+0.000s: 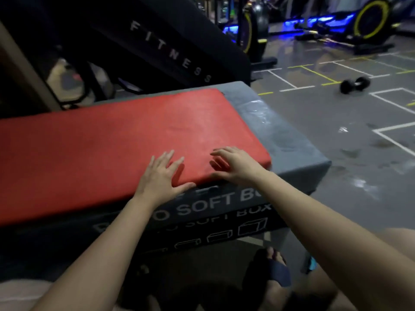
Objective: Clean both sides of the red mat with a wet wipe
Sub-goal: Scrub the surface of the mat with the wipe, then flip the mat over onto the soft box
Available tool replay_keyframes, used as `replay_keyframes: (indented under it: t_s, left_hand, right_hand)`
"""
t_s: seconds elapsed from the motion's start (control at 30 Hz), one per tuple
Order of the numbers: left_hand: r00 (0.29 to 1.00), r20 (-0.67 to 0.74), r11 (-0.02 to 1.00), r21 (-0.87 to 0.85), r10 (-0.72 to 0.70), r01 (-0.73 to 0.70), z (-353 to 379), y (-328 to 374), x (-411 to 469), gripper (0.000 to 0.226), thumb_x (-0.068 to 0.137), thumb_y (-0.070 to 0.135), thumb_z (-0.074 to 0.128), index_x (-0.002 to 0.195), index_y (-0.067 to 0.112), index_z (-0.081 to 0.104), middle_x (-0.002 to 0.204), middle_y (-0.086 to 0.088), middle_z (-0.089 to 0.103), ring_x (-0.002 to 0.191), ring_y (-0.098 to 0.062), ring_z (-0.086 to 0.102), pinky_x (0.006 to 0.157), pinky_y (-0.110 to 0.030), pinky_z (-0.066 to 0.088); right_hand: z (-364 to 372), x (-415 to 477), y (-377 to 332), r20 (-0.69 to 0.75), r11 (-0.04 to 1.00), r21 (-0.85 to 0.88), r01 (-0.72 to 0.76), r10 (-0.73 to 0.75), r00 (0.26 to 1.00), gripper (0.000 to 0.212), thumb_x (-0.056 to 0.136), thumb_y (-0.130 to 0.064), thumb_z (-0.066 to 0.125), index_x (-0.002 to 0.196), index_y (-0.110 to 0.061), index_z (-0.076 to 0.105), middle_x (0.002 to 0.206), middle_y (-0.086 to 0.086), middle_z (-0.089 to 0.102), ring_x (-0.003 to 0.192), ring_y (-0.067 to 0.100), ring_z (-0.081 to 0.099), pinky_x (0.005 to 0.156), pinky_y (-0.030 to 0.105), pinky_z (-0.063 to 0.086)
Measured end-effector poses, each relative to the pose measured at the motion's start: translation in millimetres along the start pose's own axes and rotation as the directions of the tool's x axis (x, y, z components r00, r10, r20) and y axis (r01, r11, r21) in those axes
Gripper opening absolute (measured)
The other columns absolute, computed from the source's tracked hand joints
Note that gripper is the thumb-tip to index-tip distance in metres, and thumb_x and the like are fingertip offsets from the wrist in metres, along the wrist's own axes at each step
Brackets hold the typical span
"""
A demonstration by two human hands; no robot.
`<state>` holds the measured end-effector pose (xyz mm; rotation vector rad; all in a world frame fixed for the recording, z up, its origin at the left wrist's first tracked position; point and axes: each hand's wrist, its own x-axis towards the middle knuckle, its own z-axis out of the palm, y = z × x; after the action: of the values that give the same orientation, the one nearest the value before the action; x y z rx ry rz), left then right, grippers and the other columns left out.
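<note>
Head view shows the red mat [112, 142] lying flat atop the grey soft box [292, 140], the left hand [160, 176] spread flat on the mat's edge above the box's lettered front, the right hand [233, 164] beside it, fingers loose, grasping nothing.

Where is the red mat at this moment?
In the head view, the red mat lies flat atop the grey soft box, centre-left of frame, with the left hand and right hand at its near right corner.
</note>
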<state>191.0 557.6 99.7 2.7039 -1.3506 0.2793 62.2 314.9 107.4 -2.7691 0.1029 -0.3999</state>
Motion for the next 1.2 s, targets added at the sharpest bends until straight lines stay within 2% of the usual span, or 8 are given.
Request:
replay_keyframes:
  t_s: [0.2,0.43,0.53,0.67,0.83,1.0,1.1,1.2]
  left_hand:
    - [0.990,0.005,0.990,-0.027,-0.142,0.142,-0.7,-62.1,-49.0,0.103,0.071,0.094,0.030,0.155,0.035,0.038,0.167,-0.005,0.023,0.155,-0.021,0.018,0.126,-0.051,-0.002]
    - [0.914,-0.385,0.977,0.111,-0.129,0.184,-12.7,-56.5,-54.1,0.059,0.094,0.058,0.043,0.114,0.013,0.074,0.117,-0.007,0.074,0.108,-0.026,0.070,0.095,-0.047,0.054]
    - [0.849,-0.484,0.963,0.046,-0.212,0.266,-31.3,-48.5,-51.0,0.053,0.093,0.059,0.047,0.114,0.018,0.074,0.112,0.001,0.075,0.103,-0.022,0.068,0.090,-0.044,0.051]
    - [0.774,-0.609,0.960,0.073,-0.171,0.270,-52.3,-63.7,-60.6,0.055,0.091,0.060,0.059,0.134,0.025,0.062,0.125,0.002,0.067,0.115,-0.023,0.060,0.113,-0.054,0.033]
    - [0.612,-0.738,0.918,-0.029,-0.286,0.395,-103.2,-53.6,-46.5,0.038,0.098,0.043,0.059,0.129,0.019,0.061,0.115,-0.007,0.062,0.110,-0.035,0.056,0.109,-0.063,0.030]
    - [0.498,-0.861,0.964,0.036,-0.103,0.263,-196.7,-8.5,-25.9,0.039,0.097,0.045,0.062,0.130,0.025,0.060,0.111,-0.004,0.060,0.106,-0.031,0.053,0.097,-0.054,0.032]
    - [0.365,-0.929,0.969,0.151,0.070,0.196,-269.9,20.9,-4.3,0.044,0.100,0.053,0.051,0.135,0.027,0.061,0.104,-0.003,0.062,0.098,-0.029,0.055,0.093,-0.049,0.032]
    - [0.264,-0.945,0.964,0.231,0.191,0.129,-337.2,45.6,21.0,0.048,0.102,0.057,0.047,0.136,0.026,0.062,0.097,-0.003,0.061,0.093,-0.028,0.055,0.089,-0.047,0.034]
  right_hand:
    - [33.3,34.5,-35.4,0.206,0.965,-0.173,0.198,-0.161,0.965,0.117,0.067,-0.087,0.055,0.158,-0.030,0.009,0.166,-0.004,0.013,0.148,0.021,0.025,0.119,0.044,0.023]
    - [28.1,31.6,-57.9,0.082,0.850,-0.417,0.321,-0.316,0.945,0.092,0.083,-0.053,0.070,0.156,-0.017,0.026,0.159,0.018,0.031,0.130,0.034,0.052,0.102,0.044,0.046]
    - [6.9,41.4,-72.6,-0.064,0.880,-0.393,0.265,-0.314,0.947,0.069,0.075,-0.024,0.080,0.137,-0.019,0.051,0.125,0.009,0.064,0.106,0.033,0.067,0.083,0.043,0.055]
    - [-39.7,49.9,-101.6,-0.271,0.864,-0.465,0.191,-0.344,0.899,0.042,0.085,-0.020,0.063,0.126,-0.024,0.058,0.109,0.000,0.068,0.094,0.028,0.068,0.074,0.040,0.052]
    - [-90.7,36.1,-111.0,-0.492,0.806,-0.584,0.092,-0.442,0.750,0.042,0.089,-0.017,0.059,0.132,-0.020,0.059,0.112,0.001,0.067,0.093,0.027,0.066,0.077,0.041,0.047]
    - [-173.4,10.3,-110.5,-0.696,0.758,-0.649,-0.072,-0.553,0.457,0.045,0.098,-0.011,0.056,0.143,-0.015,0.052,0.133,0.006,0.059,0.119,0.028,0.059,0.099,0.045,0.041]
    - [-222.6,14.2,-110.6,-0.856,0.829,-0.510,-0.229,-0.462,0.233,0.061,0.091,-0.001,0.062,0.149,-0.007,0.042,0.152,0.019,0.037,0.147,0.036,0.030,0.116,0.058,0.027]
    - [-267.9,28.4,-124.0,-0.904,0.879,-0.419,-0.227,-0.383,0.189,0.071,0.093,-0.005,0.062,0.153,0.002,0.025,0.159,0.024,0.019,0.150,0.043,0.010,0.118,0.061,0.021]
